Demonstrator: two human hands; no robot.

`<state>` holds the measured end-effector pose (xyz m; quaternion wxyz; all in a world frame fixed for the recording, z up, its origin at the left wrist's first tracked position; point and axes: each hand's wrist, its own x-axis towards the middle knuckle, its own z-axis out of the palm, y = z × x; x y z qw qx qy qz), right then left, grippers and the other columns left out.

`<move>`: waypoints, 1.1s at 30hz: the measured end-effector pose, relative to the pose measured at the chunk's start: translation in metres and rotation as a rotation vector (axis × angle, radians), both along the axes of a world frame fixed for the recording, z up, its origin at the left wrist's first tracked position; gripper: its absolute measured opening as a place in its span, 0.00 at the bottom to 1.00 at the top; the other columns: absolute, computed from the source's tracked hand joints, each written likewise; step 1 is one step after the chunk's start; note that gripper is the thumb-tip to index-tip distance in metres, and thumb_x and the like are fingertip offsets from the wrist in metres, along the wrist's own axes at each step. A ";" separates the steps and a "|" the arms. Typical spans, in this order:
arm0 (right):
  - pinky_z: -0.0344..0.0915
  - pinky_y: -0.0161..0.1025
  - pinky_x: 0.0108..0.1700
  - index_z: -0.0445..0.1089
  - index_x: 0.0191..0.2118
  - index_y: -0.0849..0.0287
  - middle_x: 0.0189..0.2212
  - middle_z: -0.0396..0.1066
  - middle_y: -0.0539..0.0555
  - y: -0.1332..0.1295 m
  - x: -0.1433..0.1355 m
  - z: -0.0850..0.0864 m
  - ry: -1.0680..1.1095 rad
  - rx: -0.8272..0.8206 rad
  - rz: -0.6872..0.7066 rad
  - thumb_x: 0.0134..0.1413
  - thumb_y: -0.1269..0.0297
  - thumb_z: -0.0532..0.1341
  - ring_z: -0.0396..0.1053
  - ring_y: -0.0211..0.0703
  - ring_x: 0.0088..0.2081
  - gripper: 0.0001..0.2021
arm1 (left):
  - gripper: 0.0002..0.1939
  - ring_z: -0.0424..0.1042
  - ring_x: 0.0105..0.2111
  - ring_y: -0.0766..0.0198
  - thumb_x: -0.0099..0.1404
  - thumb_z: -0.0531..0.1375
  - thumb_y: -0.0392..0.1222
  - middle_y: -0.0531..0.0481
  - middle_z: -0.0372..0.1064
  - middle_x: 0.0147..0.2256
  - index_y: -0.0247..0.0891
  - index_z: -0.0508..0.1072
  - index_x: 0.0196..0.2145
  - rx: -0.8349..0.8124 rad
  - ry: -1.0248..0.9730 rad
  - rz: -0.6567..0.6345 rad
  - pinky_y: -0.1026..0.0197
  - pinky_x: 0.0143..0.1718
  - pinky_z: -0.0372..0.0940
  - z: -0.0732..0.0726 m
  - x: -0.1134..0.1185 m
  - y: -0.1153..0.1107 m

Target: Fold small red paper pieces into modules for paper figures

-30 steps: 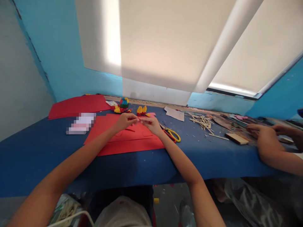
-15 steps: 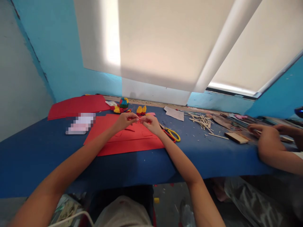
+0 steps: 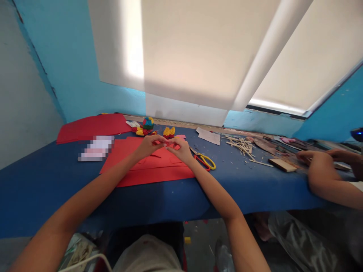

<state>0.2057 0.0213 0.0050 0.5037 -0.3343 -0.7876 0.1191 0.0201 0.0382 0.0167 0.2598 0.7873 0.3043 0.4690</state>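
Over several red paper sheets (image 3: 159, 175), my left hand (image 3: 151, 146) and my right hand (image 3: 180, 149) meet fingertip to fingertip. Between them they pinch a small piece of red paper (image 3: 169, 144), mostly covered by the fingers. A short row of folded red paper (image 3: 155, 155) lies on the sheets just below my hands. Scissors (image 3: 205, 160) with red and yellow handles rest by my right wrist. Behind my hands stand a yellow and red folded-paper piece (image 3: 169, 132) and a multicoloured folded-paper figure (image 3: 146, 127).
More red sheets (image 3: 93, 126) lie at the back left, near a blurred white item (image 3: 98, 148). On the right are grey paper (image 3: 209, 136), thin sticks (image 3: 241, 145) and a wooden block (image 3: 283, 164). Another person's arm (image 3: 326, 173) rests at the blue table's (image 3: 227, 189) far right.
My fingers have shifted slightly around the small red paper, and my right hand's fingers are a little more raised. Everything else on the table stays put.
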 end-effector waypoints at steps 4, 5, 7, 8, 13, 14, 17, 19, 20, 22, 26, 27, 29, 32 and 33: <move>0.67 0.36 0.35 0.73 0.35 0.57 0.33 0.76 0.54 0.002 -0.002 -0.003 0.049 -0.037 -0.007 0.50 0.58 0.63 0.72 0.40 0.33 0.09 | 0.12 0.72 0.34 0.62 0.57 0.61 0.48 0.47 0.75 0.36 0.37 0.76 0.34 0.038 0.013 -0.001 0.66 0.31 0.66 0.002 0.000 -0.003; 0.67 0.36 0.34 0.73 0.34 0.57 0.33 0.76 0.54 0.003 -0.002 -0.004 0.065 -0.054 -0.004 0.50 0.57 0.62 0.72 0.40 0.32 0.10 | 0.12 0.72 0.35 0.62 0.58 0.61 0.48 0.47 0.75 0.36 0.37 0.76 0.35 0.042 0.023 -0.002 0.65 0.31 0.66 0.003 0.000 -0.003; 0.68 0.37 0.34 0.73 0.34 0.58 0.32 0.76 0.54 0.004 -0.002 -0.004 0.080 -0.081 0.001 0.50 0.56 0.62 0.72 0.40 0.32 0.10 | 0.13 0.72 0.35 0.62 0.59 0.59 0.48 0.47 0.75 0.35 0.38 0.76 0.35 0.039 0.042 0.002 0.66 0.30 0.66 0.003 -0.001 -0.003; 0.68 0.37 0.35 0.73 0.34 0.58 0.32 0.76 0.54 0.004 -0.002 -0.004 0.080 -0.089 0.007 0.50 0.56 0.62 0.72 0.40 0.32 0.10 | 0.13 0.72 0.34 0.62 0.59 0.59 0.49 0.47 0.75 0.35 0.38 0.76 0.36 0.034 0.048 0.011 0.66 0.29 0.65 0.003 -0.001 -0.003; 0.68 0.37 0.35 0.73 0.33 0.58 0.31 0.76 0.53 0.004 -0.003 -0.003 0.092 -0.134 0.051 0.50 0.56 0.62 0.72 0.40 0.32 0.10 | 0.13 0.72 0.32 0.63 0.59 0.59 0.48 0.47 0.75 0.33 0.37 0.76 0.34 0.034 0.057 0.063 0.66 0.28 0.65 0.002 -0.001 0.000; 0.68 0.37 0.35 0.73 0.32 0.58 0.30 0.75 0.53 0.003 -0.004 -0.004 0.099 -0.136 0.049 0.48 0.56 0.63 0.72 0.40 0.31 0.10 | 0.12 0.72 0.32 0.63 0.59 0.59 0.48 0.47 0.75 0.32 0.37 0.76 0.33 0.032 0.060 0.068 0.66 0.28 0.65 0.002 -0.001 0.000; 0.66 0.36 0.32 0.73 0.30 0.58 0.28 0.75 0.52 0.002 -0.005 -0.004 0.123 -0.138 0.025 0.46 0.56 0.65 0.70 0.38 0.29 0.10 | 0.12 0.71 0.31 0.63 0.58 0.59 0.48 0.48 0.74 0.31 0.36 0.76 0.31 0.017 0.071 0.075 0.66 0.29 0.65 0.004 -0.001 -0.002; 0.66 0.35 0.31 0.73 0.29 0.58 0.27 0.74 0.52 0.002 -0.006 -0.003 0.142 -0.171 0.036 0.46 0.55 0.65 0.69 0.38 0.27 0.11 | 0.12 0.71 0.30 0.63 0.58 0.59 0.48 0.48 0.74 0.30 0.36 0.75 0.30 0.011 0.075 0.070 0.66 0.28 0.64 0.006 0.000 -0.004; 0.65 0.35 0.30 0.73 0.29 0.59 0.26 0.74 0.52 0.002 -0.006 -0.003 0.154 -0.202 0.057 0.46 0.54 0.65 0.68 0.37 0.27 0.12 | 0.12 0.70 0.30 0.63 0.58 0.59 0.49 0.48 0.74 0.29 0.36 0.75 0.30 0.007 0.076 0.066 0.66 0.28 0.64 0.007 0.000 -0.006; 0.65 0.34 0.29 0.73 0.30 0.59 0.26 0.74 0.52 0.002 -0.006 -0.001 0.175 -0.287 0.110 0.46 0.52 0.64 0.68 0.37 0.26 0.14 | 0.13 0.70 0.29 0.64 0.57 0.60 0.49 0.48 0.73 0.28 0.36 0.75 0.29 -0.007 0.075 0.053 0.66 0.27 0.63 0.009 0.001 -0.008; 0.66 0.34 0.31 0.73 0.33 0.60 0.27 0.75 0.53 0.003 -0.005 0.001 0.216 -0.488 0.189 0.45 0.51 0.65 0.72 0.38 0.29 0.16 | 0.14 0.69 0.27 0.64 0.58 0.59 0.49 0.48 0.73 0.27 0.35 0.75 0.30 -0.034 0.086 0.043 0.66 0.27 0.63 0.011 0.001 -0.011; 0.66 0.34 0.31 0.74 0.33 0.60 0.27 0.75 0.53 0.003 -0.005 0.001 0.233 -0.541 0.200 0.44 0.51 0.65 0.73 0.39 0.31 0.17 | 0.14 0.69 0.27 0.64 0.59 0.59 0.49 0.49 0.73 0.27 0.35 0.75 0.30 -0.037 0.094 0.045 0.66 0.27 0.63 0.011 0.000 -0.011; 0.66 0.33 0.31 0.73 0.33 0.61 0.28 0.76 0.54 0.004 -0.005 0.000 0.268 -0.638 0.202 0.43 0.51 0.66 0.74 0.40 0.33 0.17 | 0.14 0.69 0.27 0.64 0.59 0.59 0.49 0.49 0.73 0.27 0.35 0.76 0.31 -0.037 0.113 0.043 0.66 0.27 0.62 0.010 0.000 -0.010; 0.65 0.32 0.32 0.73 0.34 0.61 0.29 0.76 0.55 0.004 -0.004 -0.001 0.293 -0.736 0.201 0.42 0.53 0.67 0.75 0.41 0.35 0.17 | 0.13 0.69 0.26 0.65 0.59 0.58 0.48 0.49 0.74 0.27 0.35 0.76 0.30 -0.019 0.133 0.039 0.66 0.26 0.62 0.008 -0.001 -0.009; 0.65 0.33 0.33 0.73 0.35 0.61 0.30 0.76 0.55 0.004 -0.004 -0.002 0.294 -0.755 0.209 0.42 0.54 0.67 0.75 0.41 0.35 0.16 | 0.12 0.69 0.26 0.66 0.59 0.58 0.47 0.49 0.74 0.27 0.35 0.76 0.30 -0.006 0.136 0.043 0.67 0.25 0.61 0.007 -0.001 -0.008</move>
